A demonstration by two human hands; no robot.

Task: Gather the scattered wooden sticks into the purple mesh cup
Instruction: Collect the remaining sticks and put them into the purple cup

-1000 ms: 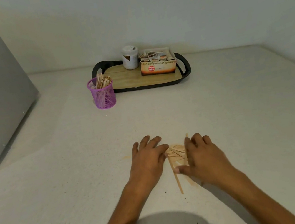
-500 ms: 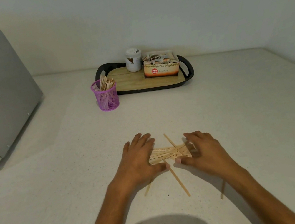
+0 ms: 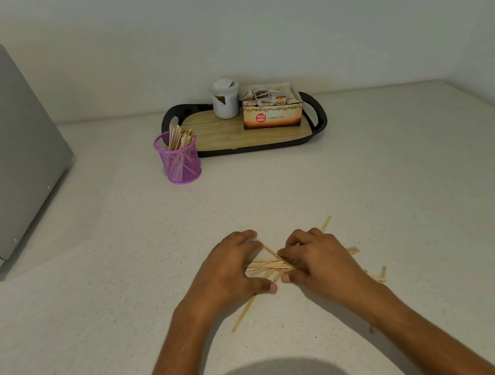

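Sticks [image 3: 267,265]: loose pile at lower centre of the frame, between the two hands; most lie with long axis left to right, one crosses them diagonally, strays poke out lower left and to the right.
Left hand [image 3: 231,272]: palm down on the left end of the pile, fingers fairly straight and pressing, thumb tip low on the counter [image 3: 404,193].
Right hand [image 3: 317,257]: palm down, fingers curled over the right end of the sticks, gripping them.
Cup [image 3: 181,159]: upper centre-left, upright, already holding sticks, just beside a tray [image 3: 316,117].
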